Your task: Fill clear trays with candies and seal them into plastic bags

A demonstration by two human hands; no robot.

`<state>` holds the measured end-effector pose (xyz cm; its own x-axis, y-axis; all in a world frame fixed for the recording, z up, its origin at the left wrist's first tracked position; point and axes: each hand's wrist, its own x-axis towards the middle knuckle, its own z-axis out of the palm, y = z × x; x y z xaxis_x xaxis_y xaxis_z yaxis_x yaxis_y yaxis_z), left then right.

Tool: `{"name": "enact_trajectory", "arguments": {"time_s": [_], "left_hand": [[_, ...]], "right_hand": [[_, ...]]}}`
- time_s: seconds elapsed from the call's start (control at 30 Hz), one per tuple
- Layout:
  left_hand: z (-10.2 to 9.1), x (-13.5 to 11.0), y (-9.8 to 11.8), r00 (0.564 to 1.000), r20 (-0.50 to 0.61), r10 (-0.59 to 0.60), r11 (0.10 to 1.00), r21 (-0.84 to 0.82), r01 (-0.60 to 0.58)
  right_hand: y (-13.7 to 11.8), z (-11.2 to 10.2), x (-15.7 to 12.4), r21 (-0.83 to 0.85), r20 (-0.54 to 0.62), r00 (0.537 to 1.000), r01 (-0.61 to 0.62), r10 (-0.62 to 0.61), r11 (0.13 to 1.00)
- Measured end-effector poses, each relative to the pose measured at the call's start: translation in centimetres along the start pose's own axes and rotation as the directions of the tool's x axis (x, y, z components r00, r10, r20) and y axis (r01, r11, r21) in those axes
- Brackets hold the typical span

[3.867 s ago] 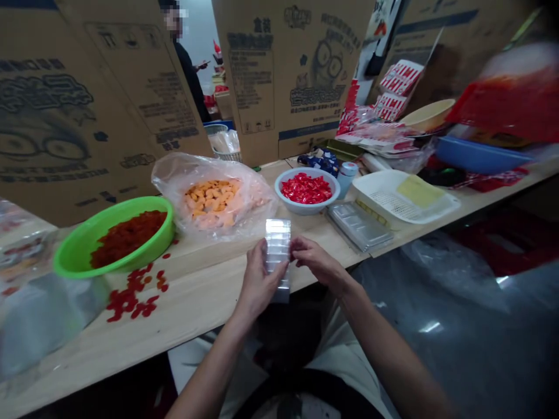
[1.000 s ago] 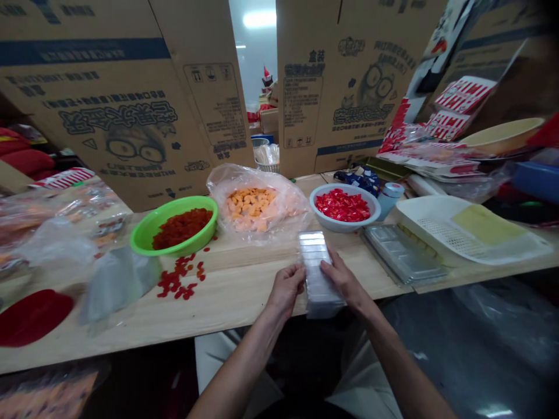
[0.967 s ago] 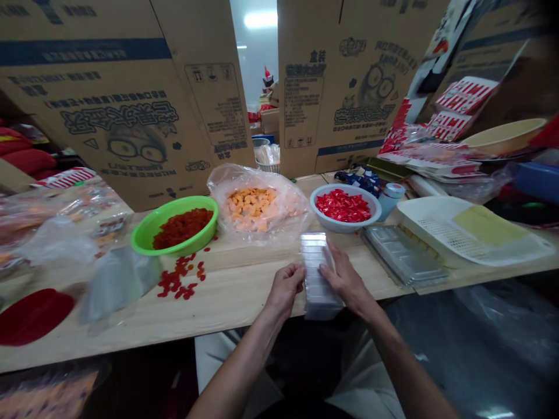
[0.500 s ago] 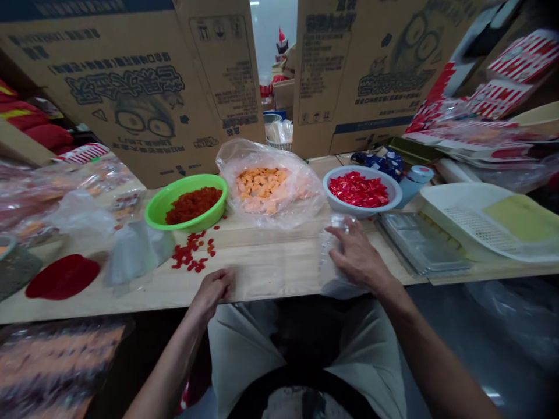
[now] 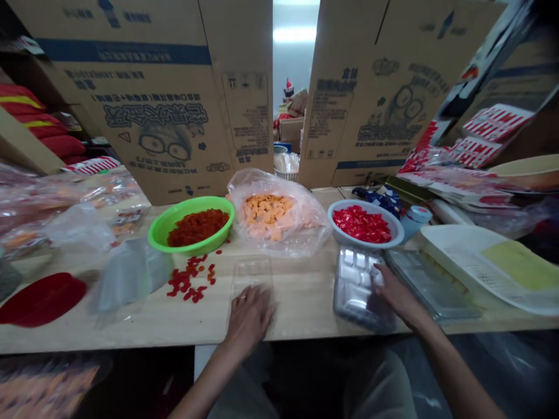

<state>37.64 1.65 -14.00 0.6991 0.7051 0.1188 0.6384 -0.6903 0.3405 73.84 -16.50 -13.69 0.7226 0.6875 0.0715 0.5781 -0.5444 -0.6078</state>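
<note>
Right of the green basin (image 5: 159,231), a clear compartment tray (image 5: 253,269) under the left hand (image 5: 250,315) is apparently being laid out; farther right, a tray stack (image 5: 354,279) is touched by the right hand (image 5: 395,293). Whether either grips cannot be told; flat release seems needed.

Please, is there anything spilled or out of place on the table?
Yes, loose red pieces lie scattered on the table in front of the green bowl. They look odd because other reddish pieces sit inside the bowl.
</note>
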Motion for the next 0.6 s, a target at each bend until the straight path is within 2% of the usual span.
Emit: {"name": "enact_trajectory", "arguments": {"time_s": [0.07, 0.13, 0.17, 0.23, 0.27, 0.33, 0.4, 0.47, 0.53, 0.6], "left_hand": [[-2.0, 3.3, -0.9, 0.999, -0.037, 0.007, 0.997, -0.073, -0.010], [-5.5, 8.4, -2.0, 0.983, -0.183, 0.013, 0.992, -0.117, -0.035], [-7.5, 11.5, -2.5, 0.959, -0.284, 0.001, 0.993, -0.112, -0.034], [-11.4, 18.3, -3.5, 0.886, -0.458, -0.074, 0.997, -0.068, 0.048], [-13.0, 21.7, -4.0, 0.876, -0.475, -0.078, 0.997, -0.025, 0.075], [-14.9, 28.0, -5.0, 0.912, -0.391, -0.126, 0.986, 0.053, 0.159], [-15.2, 33.1, -6.2, 0.951, -0.249, -0.181, 0.969, 0.120, 0.216], [-14.3, 37.0, -7.6, 0.966, -0.137, -0.218, 0.961, 0.146, 0.237], [-12.9, 39.8, -9.0, 0.968, -0.087, -0.237, 0.966, 0.085, 0.245], [-11.5, 41.9, -10.5, 0.972, -0.080, -0.222, 0.975, -0.012, 0.222]], "right_hand": [[-1.0, -0.1, 1.4, -0.119, -0.053, 0.993, 0.103, -0.110, 0.988], [-3.8, -0.9, 4.0, -0.183, -0.069, 0.964, 0.240, -0.256, 0.953], [-5.9, -1.4, 5.5, -0.190, -0.053, 0.942, 0.316, -0.331, 0.930], [-11.0, -1.9, 9.0, -0.179, 0.017, 0.891, 0.449, -0.453, 0.876], [-13.7, -1.9, 10.8, -0.176, 0.064, 0.869, 0.493, -0.490, 0.852], [-18.8, -0.9, 14.3, -0.211, 0.141, 0.868, 0.497, -0.477, 0.842], [-22.7, 1.1, 17.8, -0.269, 0.190, 0.901, 0.429, -0.389, 0.862], [-25.1, 3.6, 21.3, -0.312, 0.200, 0.932, 0.352, -0.301, 0.883], [-26.0, 5.9, 24.7, -0.315, 0.156, 0.957, 0.283, -0.244, 0.906], [-26.0, 7.8, 28.1, -0.222, 0.086, 0.979, 0.200, -0.185, 0.954]]}}
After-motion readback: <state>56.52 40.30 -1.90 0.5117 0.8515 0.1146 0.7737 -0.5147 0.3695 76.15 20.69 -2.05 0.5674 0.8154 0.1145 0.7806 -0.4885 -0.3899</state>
